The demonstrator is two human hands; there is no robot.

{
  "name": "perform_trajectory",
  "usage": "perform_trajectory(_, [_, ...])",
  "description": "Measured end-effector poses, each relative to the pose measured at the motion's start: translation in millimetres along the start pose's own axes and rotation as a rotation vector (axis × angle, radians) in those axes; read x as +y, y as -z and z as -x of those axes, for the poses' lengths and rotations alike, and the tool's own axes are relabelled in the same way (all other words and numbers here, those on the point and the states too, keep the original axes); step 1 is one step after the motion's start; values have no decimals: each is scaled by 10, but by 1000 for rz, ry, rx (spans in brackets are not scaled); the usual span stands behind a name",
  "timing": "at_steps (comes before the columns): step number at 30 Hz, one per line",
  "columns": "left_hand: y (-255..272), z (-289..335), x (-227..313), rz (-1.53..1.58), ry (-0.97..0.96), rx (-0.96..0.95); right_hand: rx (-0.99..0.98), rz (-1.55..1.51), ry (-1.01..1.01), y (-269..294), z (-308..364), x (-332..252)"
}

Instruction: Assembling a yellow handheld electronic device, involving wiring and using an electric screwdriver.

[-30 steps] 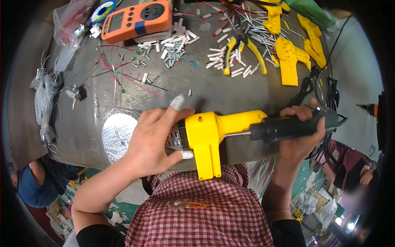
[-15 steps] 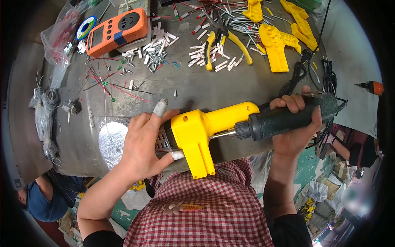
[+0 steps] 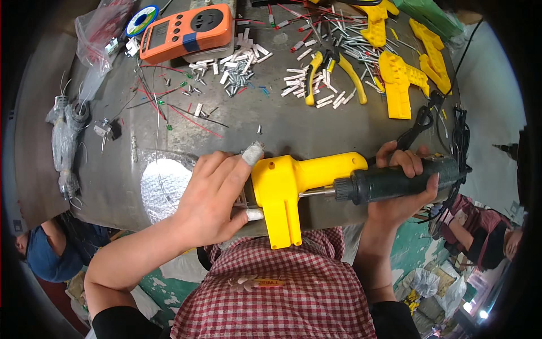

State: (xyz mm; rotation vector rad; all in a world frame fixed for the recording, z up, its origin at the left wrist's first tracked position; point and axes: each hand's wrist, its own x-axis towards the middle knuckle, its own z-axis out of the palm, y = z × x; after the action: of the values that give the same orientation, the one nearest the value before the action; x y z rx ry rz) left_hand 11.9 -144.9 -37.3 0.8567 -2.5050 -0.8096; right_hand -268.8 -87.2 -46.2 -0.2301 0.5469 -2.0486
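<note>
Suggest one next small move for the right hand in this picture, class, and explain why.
I'd probably have the right hand press the black screwdriver gently along its shaft: the shaft points into the side of the yellow housing, and the left hand braces the opposite end. Whether the tip sits in a screw is hidden.

1. Workshop, small electrical assembly by the look of it.
2. Dark workbench (image 3: 327, 133), worn top, loose parts all over: silver screws (image 3: 235, 87), red wires (image 3: 197, 121), yellow moulded shells (image 3: 398, 93).
3. Bench tools: yellow-handled pliers (image 3: 357, 85), corded electric screwdriver (image 3: 370, 186), orange meter (image 3: 186, 34) with display and socket.
4. Green floor (image 3: 416, 243), paint patchy, bags (image 3: 424, 282) and heaped stuff on it.
5. Shared space: one person in blue (image 3: 53, 254) at one side, another in dark clothing (image 3: 484, 240) opposite.
</note>
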Motion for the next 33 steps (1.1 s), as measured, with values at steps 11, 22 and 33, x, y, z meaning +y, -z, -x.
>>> perform_trajectory(11, [11, 1, 22, -2, 20, -58, 36, 93, 65, -26, 39, 19])
perform_trajectory(22, [-2, 3, -13, -26, 9, -37, 76, 100, 69, -61, 54, 53])
perform_trajectory(33, [278, -167, -61, 110, 82, -168, -17, 148, 58, -1, -91, -517])
